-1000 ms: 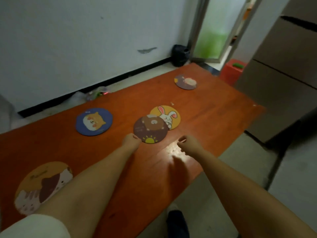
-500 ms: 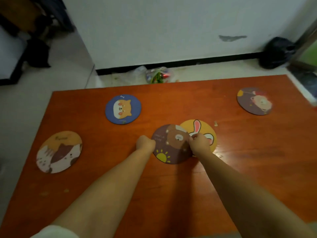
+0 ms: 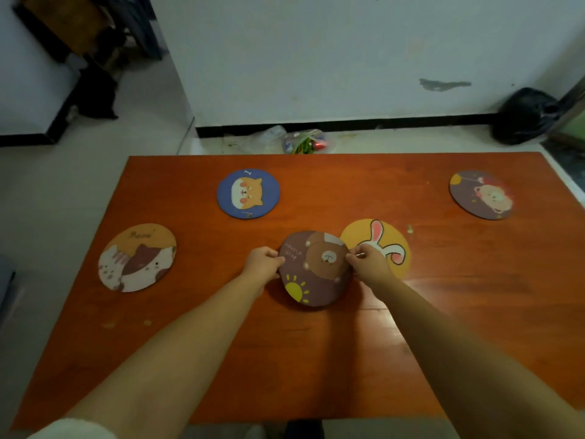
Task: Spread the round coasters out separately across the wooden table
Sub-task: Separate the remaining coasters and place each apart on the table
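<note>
- Wooden table (image 3: pixel 316 359), orange-red, filling the lower frame; white wall (image 3: pixel 348 52) with black baseboard beyond the far edge.
- Black bag (image 3: pixel 525 115) on floor at far right; clear bag of litter (image 3: pixel 305 142) by the baseboard.
- Cat coaster (image 3: pixel 136 257) flat near left edge, well apart from the others.
- Brown bear coaster (image 3: pixel 313 269) at table centre, pinched at both sides, near edge apparently tipped up off the wood; right rim overlapping or just touching the next one, cannot tell which.
- Yellow rabbit coaster (image 3: pixel 378 245) flat just right of the bear, partly hidden by the wrist.
- Blue dog coaster (image 3: pixel 248 193) flat, far-left of centre.
- Purple coaster (image 3: pixel 481 194) flat, far right.
- Left hand (image 3: pixel 262 264) curled closed on bear coaster's left rim.
- Right hand (image 3: pixel 367 261) fingers pinched tight on its right rim.
</note>
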A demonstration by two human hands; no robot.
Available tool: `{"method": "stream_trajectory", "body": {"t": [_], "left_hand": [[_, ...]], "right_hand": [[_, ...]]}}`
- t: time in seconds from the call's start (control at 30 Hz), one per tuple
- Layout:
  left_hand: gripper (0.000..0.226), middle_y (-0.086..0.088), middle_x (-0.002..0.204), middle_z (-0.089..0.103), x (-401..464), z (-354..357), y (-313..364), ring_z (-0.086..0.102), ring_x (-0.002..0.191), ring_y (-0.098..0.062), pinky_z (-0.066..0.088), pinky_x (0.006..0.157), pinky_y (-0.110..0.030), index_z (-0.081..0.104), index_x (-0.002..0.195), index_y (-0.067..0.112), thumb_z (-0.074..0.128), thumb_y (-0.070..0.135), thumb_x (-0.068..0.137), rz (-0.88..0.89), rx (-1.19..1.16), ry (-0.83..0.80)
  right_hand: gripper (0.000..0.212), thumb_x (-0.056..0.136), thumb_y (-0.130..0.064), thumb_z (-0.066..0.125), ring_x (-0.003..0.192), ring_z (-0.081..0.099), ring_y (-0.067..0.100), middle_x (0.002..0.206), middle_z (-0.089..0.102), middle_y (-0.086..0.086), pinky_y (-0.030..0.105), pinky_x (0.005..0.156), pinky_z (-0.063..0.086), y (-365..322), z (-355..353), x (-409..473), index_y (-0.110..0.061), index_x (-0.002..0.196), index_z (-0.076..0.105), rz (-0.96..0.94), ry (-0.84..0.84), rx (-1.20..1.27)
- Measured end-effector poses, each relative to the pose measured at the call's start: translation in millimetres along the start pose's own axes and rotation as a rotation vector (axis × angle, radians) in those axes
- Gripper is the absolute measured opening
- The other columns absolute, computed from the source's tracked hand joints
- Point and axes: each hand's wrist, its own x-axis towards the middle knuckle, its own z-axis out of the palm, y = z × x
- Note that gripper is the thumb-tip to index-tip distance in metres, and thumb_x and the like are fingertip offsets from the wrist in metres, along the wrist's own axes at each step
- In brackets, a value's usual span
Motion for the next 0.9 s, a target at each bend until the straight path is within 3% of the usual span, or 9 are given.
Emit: {"method": "stream_trajectory", "body": {"t": [0.2, 0.4, 0.5, 0.63, 0.73, 0.8, 0.9], "left_hand": [[0.005, -0.021, 0.133, 0.055, -27.5, -84.4, -70.0, 0.058, 0.109, -0.032, 0.053, 0.086, -0.037, 0.053, 0.099, 0.007, 0.055, 0.009, 0.095, -0.044, 0.020, -0.057], [0.013, -0.016, 0.111, 0.056, -42.9, -131.9, -132.3, 0.055, 0.095, -0.028, 0.051, 0.080, -0.033, 0.050, 0.084, 0.010, 0.055, 0.008, 0.095, -0.046, 0.083, -0.023], [0.007, -0.013, 0.100, 0.054, -45.9, -135.2, -146.0, 0.055, 0.091, -0.028, 0.053, 0.083, -0.037, 0.050, 0.089, 0.008, 0.055, 0.008, 0.094, 0.015, 0.160, 0.011], [0.021, -0.005, 0.078, 0.048, -48.3, -123.4, -149.9, 0.052, 0.080, -0.027, 0.047, 0.076, -0.040, 0.042, 0.077, 0.013, 0.056, 0.013, 0.093, 0.132, 0.420, 0.096], [0.011, -0.009, 0.103, 0.053, -49.9, -119.0, -147.8, 0.058, 0.093, -0.031, 0.045, 0.073, -0.039, 0.049, 0.096, 0.012, 0.057, 0.018, 0.092, 0.201, 0.611, 0.141], [0.031, -0.010, 0.125, 0.047, -47.8, -116.9, -145.0, 0.059, 0.100, -0.032, 0.047, 0.072, -0.038, 0.046, 0.120, 0.013, 0.057, 0.019, 0.092, 0.225, 0.672, 0.158], [0.045, -0.010, 0.138, 0.040, -42.9, -108.8, -129.8, 0.060, 0.102, -0.032, 0.051, 0.072, -0.038, 0.040, 0.136, 0.016, 0.056, 0.022, 0.094, 0.272, 0.731, 0.124]], "right_hand": [[0.027, 0.093, -0.017, 0.056, 0.062, 0.050, 0.020, 0.069, 0.051, 0.005, 0.029, 0.053, 0.045, 1.3, 73.1, -58.1, -0.020, 0.068, 0.045, -0.011, -0.117, -0.070], [0.028, 0.095, -0.019, 0.054, 0.075, 0.052, 0.025, 0.075, 0.052, 0.005, 0.036, 0.064, 0.050, 12.7, 137.6, -103.4, -0.022, 0.070, 0.044, 0.023, -0.155, -0.082], [0.018, 0.096, -0.019, 0.054, 0.078, 0.053, 0.027, 0.083, 0.054, 0.008, 0.043, 0.074, 0.052, 16.5, 149.0, -110.2, -0.015, 0.079, 0.047, 0.012, -0.132, -0.180], [0.010, 0.094, -0.021, 0.054, 0.076, 0.051, 0.022, 0.095, 0.059, 0.012, 0.026, 0.052, 0.037, 19.7, 159.3, -109.3, -0.011, 0.093, 0.050, -0.004, -0.058, -0.362], [0.015, 0.093, -0.025, 0.056, 0.086, 0.057, 0.027, 0.105, 0.064, 0.014, 0.033, 0.064, 0.044, 21.2, 162.9, -107.6, -0.011, 0.098, 0.051, -0.009, -0.042, -0.486], [0.025, 0.093, -0.029, 0.057, 0.093, 0.060, 0.031, 0.107, 0.063, 0.014, 0.037, 0.068, 0.045, 21.2, 160.8, -104.6, -0.009, 0.106, 0.051, 0.004, -0.049, -0.480], [0.030, 0.093, -0.036, 0.055, 0.083, 0.057, 0.026, 0.102, 0.064, 0.013, 0.036, 0.065, 0.044, 17.9, 140.7, -95.3, -0.010, 0.106, 0.051, 0.029, -0.008, -0.378]]}}
